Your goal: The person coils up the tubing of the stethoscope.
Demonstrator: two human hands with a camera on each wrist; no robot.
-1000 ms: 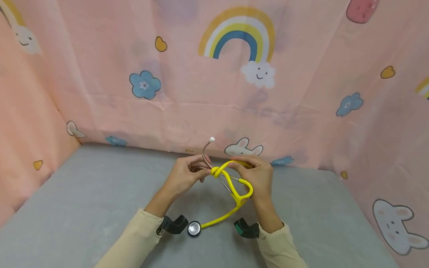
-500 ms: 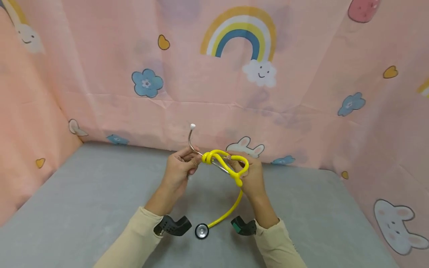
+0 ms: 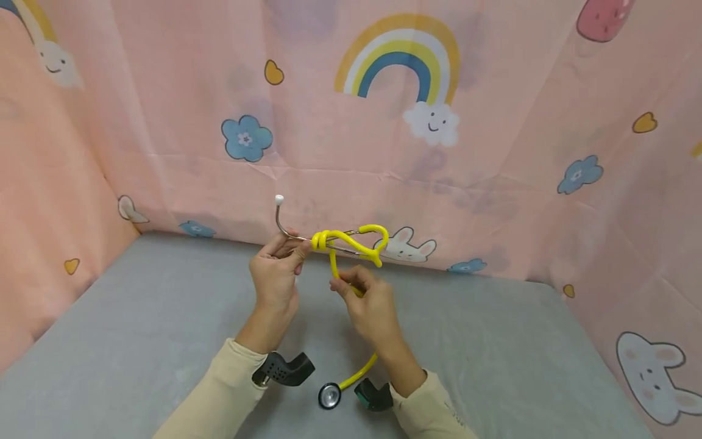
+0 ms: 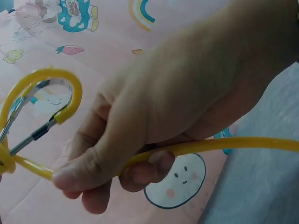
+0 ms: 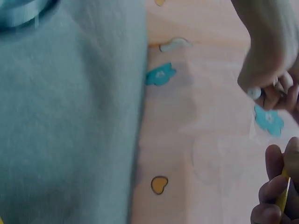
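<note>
A yellow stethoscope (image 3: 320, 239) is held up above the table, its tubing wound in several turns around its metal ear tubes. My left hand (image 3: 274, 268) pinches the ear tubes beside these turns. One white ear tip (image 3: 279, 199) points upward past it; the same ear tip (image 5: 253, 93) shows by the left hand in the right wrist view. Lower and to the right, my right hand (image 3: 373, 305) pinches the tubing hanging from the turns. In the left wrist view the tubing passes through the right hand's fingers (image 4: 93, 161). The round chest piece (image 3: 329, 396) hangs near the wrists.
A grey-covered table (image 3: 164, 317) lies under both hands. Behind it rises a pink cloth (image 3: 175, 122) printed with rainbows, flowers and rabbits. Black wrist mounts (image 3: 287, 369) sit at both cream sleeves (image 3: 219, 384).
The right hand has left the yellow loop and moved down onto the hanging tubing. The left hand has shifted left and up with the ear tubes. The wound part shows more turns.
</note>
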